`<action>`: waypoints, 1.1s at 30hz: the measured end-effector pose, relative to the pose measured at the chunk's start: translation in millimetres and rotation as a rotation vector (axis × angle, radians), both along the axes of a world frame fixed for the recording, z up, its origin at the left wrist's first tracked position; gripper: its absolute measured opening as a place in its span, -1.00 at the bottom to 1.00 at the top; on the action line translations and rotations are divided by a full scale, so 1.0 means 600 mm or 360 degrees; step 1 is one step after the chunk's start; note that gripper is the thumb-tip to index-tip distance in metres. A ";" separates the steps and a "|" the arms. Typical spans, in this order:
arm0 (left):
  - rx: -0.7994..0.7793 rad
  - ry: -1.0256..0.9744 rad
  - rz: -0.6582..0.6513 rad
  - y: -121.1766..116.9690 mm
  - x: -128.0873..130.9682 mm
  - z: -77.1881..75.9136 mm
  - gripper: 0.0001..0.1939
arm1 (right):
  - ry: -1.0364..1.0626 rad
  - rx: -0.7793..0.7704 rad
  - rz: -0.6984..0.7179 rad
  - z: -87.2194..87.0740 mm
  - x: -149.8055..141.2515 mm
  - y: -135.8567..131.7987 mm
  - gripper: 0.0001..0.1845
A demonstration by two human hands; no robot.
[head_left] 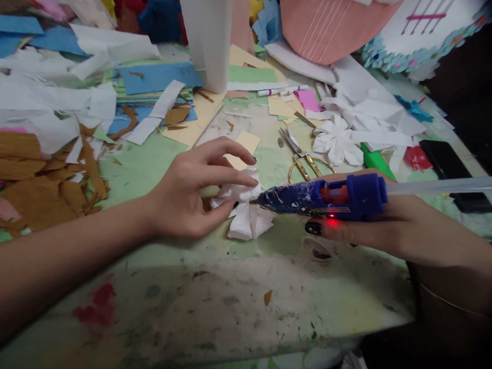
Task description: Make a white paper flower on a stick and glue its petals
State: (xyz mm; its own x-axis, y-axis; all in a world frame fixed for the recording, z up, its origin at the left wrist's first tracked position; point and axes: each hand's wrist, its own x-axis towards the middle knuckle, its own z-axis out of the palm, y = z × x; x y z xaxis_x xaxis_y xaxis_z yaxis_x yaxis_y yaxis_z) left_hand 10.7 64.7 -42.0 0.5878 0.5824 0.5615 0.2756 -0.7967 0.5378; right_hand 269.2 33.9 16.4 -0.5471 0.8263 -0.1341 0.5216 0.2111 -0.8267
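A white paper flower (250,223) lies on the table in front of me, its upper left petals partly covered by my fingers. My left hand (192,185) holds it, with thumb and index finger on the petals and the other fingers curved above. My right hand (407,229) is wrapped round a blue hot glue gun (327,196), which is tilted on its side. Its nozzle points left and meets the middle of the flower. A red light glows on the gun, and a clear glue stick (445,186) sticks out of its back end.
Gold-handled scissors (302,154) lie just beyond the glue gun, beside a finished white paper flower (337,140). A black phone (454,172) rests at the right. Brown paper scraps (45,197) and white strips (49,102) cover the left. A tall white object (209,41) stands at the back.
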 end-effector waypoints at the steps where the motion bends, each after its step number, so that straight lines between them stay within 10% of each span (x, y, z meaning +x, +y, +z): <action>1: 0.0012 0.0007 0.0000 0.000 0.000 0.001 -0.66 | 0.0003 -0.0016 0.0030 0.000 0.000 0.001 -0.88; 18: -0.0066 0.0162 0.0100 0.000 -0.002 0.001 -0.63 | 0.0218 -0.0163 -0.0230 0.020 0.029 -0.007 -0.88; 23: -0.0171 0.0243 0.0335 -0.010 0.003 0.004 -0.60 | 0.0389 0.0027 -0.0622 0.021 0.032 -0.012 -0.81; 33: -0.0343 0.0634 0.0706 -0.051 0.018 0.037 -0.60 | 0.0407 0.0055 -0.0517 0.015 0.028 -0.002 -0.70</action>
